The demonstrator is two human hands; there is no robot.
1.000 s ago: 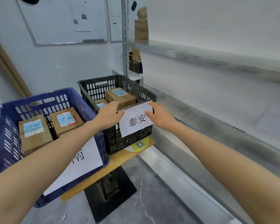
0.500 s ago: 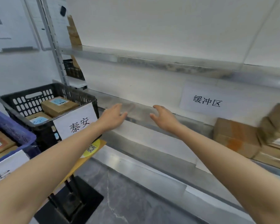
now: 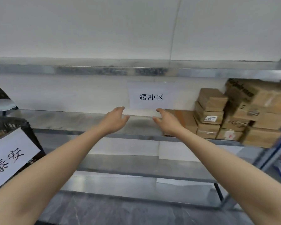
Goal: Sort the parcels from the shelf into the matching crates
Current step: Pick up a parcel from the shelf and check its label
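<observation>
Head view: the left hand [image 3: 115, 120] and right hand [image 3: 166, 123] reach forward side by side, fingers loosely spread, holding nothing, above a grey metal shelf [image 3: 71, 120]. Stacked brown cardboard parcels [image 3: 209, 114] sit on that shelf, just right of the right hand. Behind the hands hangs a white paper sign [image 3: 150, 96]. At far left stands a black plastic crate [image 3: 33, 140] bearing a white label [image 3: 10, 153].

Brown cardboard parcels [image 3: 212, 99] sat at the right end of the grey metal shelf [image 3: 71, 122]. White signs [image 3: 150, 96] bore black characters. The crate [image 3: 29, 135] was black, the floor [image 3: 120, 211] grey-veined.
</observation>
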